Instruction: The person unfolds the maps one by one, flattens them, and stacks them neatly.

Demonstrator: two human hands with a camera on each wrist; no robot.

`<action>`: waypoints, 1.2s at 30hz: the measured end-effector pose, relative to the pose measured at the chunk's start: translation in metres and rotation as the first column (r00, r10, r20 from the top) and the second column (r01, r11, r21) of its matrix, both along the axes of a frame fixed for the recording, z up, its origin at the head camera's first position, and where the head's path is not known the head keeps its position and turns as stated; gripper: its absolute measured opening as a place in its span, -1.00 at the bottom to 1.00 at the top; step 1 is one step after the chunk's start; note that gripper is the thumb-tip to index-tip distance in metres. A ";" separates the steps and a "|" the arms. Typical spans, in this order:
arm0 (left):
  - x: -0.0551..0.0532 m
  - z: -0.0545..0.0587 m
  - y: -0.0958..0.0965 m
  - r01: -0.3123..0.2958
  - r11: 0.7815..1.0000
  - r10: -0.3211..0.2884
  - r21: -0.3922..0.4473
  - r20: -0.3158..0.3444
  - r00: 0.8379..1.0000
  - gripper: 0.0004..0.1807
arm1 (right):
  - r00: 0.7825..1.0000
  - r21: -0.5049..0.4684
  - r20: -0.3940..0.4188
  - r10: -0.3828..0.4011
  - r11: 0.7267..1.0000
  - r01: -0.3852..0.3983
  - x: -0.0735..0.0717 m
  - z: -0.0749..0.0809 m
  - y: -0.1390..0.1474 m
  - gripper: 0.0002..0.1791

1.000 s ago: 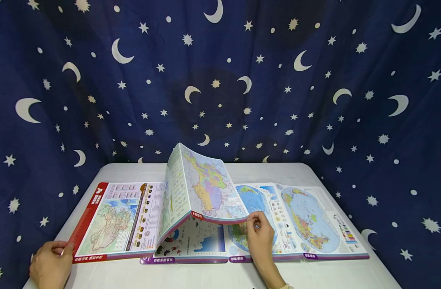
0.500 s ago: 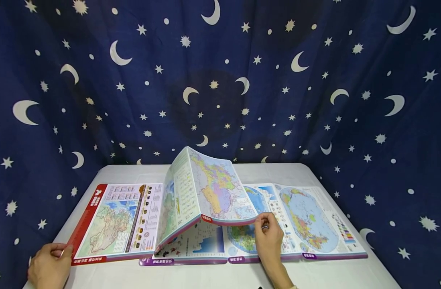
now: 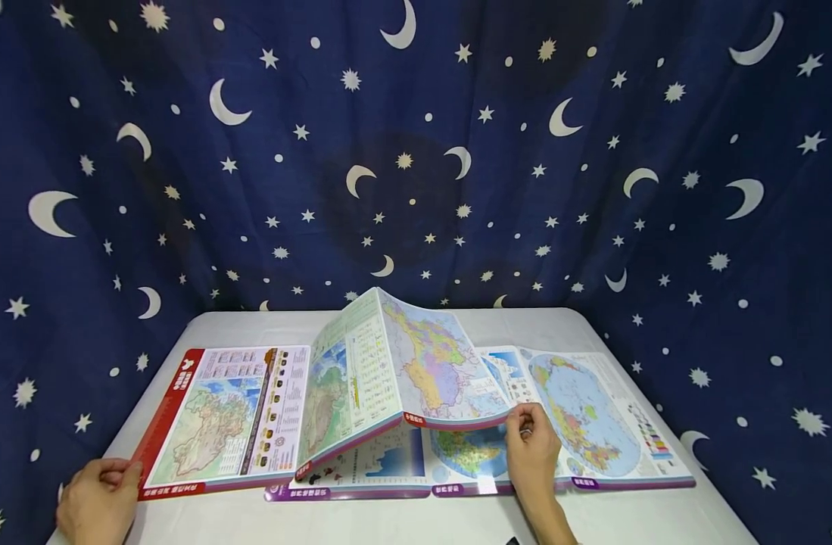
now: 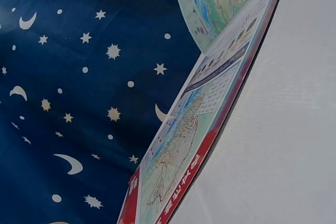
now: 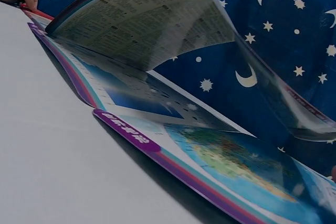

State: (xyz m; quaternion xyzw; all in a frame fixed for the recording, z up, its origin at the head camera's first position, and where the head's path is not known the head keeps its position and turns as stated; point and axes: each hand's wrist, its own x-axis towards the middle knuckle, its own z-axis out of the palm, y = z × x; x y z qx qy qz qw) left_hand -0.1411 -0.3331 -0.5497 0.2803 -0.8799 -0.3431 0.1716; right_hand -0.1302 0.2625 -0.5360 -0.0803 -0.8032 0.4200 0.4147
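Note:
A red-edged folding map (image 3: 163,428) stretches across the left half of the table in the head view. My left hand (image 3: 98,499) pinches its near left edge, thumb over the red border. Two panels rise into a tent-like fold (image 3: 347,378). At the near right corner of the raised colourful panel, my right hand (image 3: 534,450) holds the edge between thumb and fingers. Beneath lies a purple-edged folding map (image 3: 589,409), spread flat and partly hidden by the fold. The right wrist view shows the raised panel's printed underside (image 5: 142,24) over the purple-edged map.
The white table (image 3: 347,522) has rounded far corners. A dark blue curtain (image 3: 416,136) with moons and stars surrounds it at the back and sides. A small dark object (image 3: 513,540) shows at the bottom edge beside my right wrist.
My right hand has moved to the right, drawing the red-edged map's panel along. The fold's ridge has shifted right and sunk lower, widening the fold. My left hand has stayed in place.

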 end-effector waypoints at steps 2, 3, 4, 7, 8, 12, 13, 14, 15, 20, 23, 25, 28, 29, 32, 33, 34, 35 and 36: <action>0.001 0.000 0.000 -0.003 1.000 0.003 0.004 0.003 1.000 -0.72 | 1.000 0.018 -0.007 -0.017 1.000 0.018 0.000 0.000 0.005 -0.87; 0.001 0.000 0.000 -0.003 1.000 0.003 0.005 0.003 1.000 -0.72 | 1.000 0.027 -0.014 -0.026 0.999 0.027 0.000 0.000 0.007 -0.87; 0.001 0.000 0.000 -0.004 1.000 0.004 0.004 0.002 1.000 -0.72 | 0.999 0.038 -0.021 -0.036 0.999 0.036 0.001 0.000 0.009 -0.88; 0.001 0.001 -0.001 -0.005 1.000 0.005 -0.003 -0.007 1.000 -0.73 | 0.997 0.075 -0.034 -0.065 0.995 0.067 0.001 0.000 0.017 -0.90; 0.001 0.001 -0.001 -0.007 1.000 0.007 -0.006 -0.012 1.000 -0.73 | 0.996 0.090 -0.035 -0.076 0.993 0.079 0.001 0.000 0.019 -0.90; 0.002 0.000 0.000 0.000 1.000 -0.001 -0.007 -0.013 1.000 -0.73 | 0.991 0.138 -0.033 -0.126 0.982 0.130 0.003 0.000 0.029 -0.90; 0.002 0.001 0.001 0.000 1.000 0.000 -0.009 -0.011 1.000 -0.73 | 0.990 0.143 -0.031 -0.136 0.980 0.139 0.004 0.000 0.031 -0.89; 0.002 0.001 0.001 0.001 1.000 -0.001 -0.008 -0.007 1.000 -0.73 | 0.988 0.150 -0.029 -0.150 0.977 0.152 0.004 0.000 0.033 -0.89; 0.002 0.001 0.002 0.000 1.000 0.000 -0.008 -0.003 1.000 -0.73 | 0.987 0.154 -0.027 -0.161 0.974 0.163 0.005 0.000 0.034 -0.89; 0.001 0.002 0.004 -0.013 1.000 0.013 0.000 0.002 1.000 -0.73 | 0.971 0.189 0.009 -0.240 0.954 0.234 0.009 0.000 0.041 -0.93; 0.001 0.003 0.004 -0.014 1.000 0.014 0.004 0.006 1.000 -0.73 | 0.958 0.222 0.051 -0.281 0.939 0.263 0.010 0.001 0.044 -0.93; 0.001 0.003 0.004 -0.009 1.000 0.009 0.010 0.014 1.000 -0.72 | 0.952 0.246 0.077 -0.297 0.931 0.271 0.012 0.001 0.047 -0.93; 0.001 0.003 0.004 -0.008 1.000 0.008 0.011 0.020 1.000 -0.72 | 0.948 0.273 0.110 -0.299 0.926 0.260 0.013 -0.001 0.051 -0.91; 0.001 0.003 0.004 -0.010 1.000 0.009 0.011 0.020 1.000 -0.72 | 0.950 0.278 0.114 -0.292 0.927 0.251 0.014 -0.001 0.052 -0.91; 0.000 0.003 0.004 -0.014 1.000 0.013 0.004 0.016 1.000 -0.72 | 0.959 0.281 0.111 -0.261 0.934 0.221 0.015 -0.003 0.056 -0.91; 0.000 0.002 0.004 -0.014 1.000 0.014 0.004 0.017 1.000 -0.72 | 0.962 0.279 0.108 -0.250 0.936 0.212 0.016 -0.003 0.058 -0.91; 0.000 0.002 0.003 -0.014 1.000 0.013 0.004 0.013 1.000 -0.72 | 0.965 0.278 0.106 -0.240 0.939 0.203 0.016 -0.004 0.059 -0.90; 0.000 0.002 0.004 -0.013 1.000 0.013 0.001 0.004 1.000 -0.73 | 0.967 0.275 0.105 -0.233 0.941 0.197 0.017 -0.004 0.061 -0.89; 0.000 0.002 0.004 -0.012 1.000 0.012 0.000 -0.003 1.000 -0.74 | 0.967 0.276 0.109 -0.231 0.941 0.194 0.017 -0.004 0.062 -0.89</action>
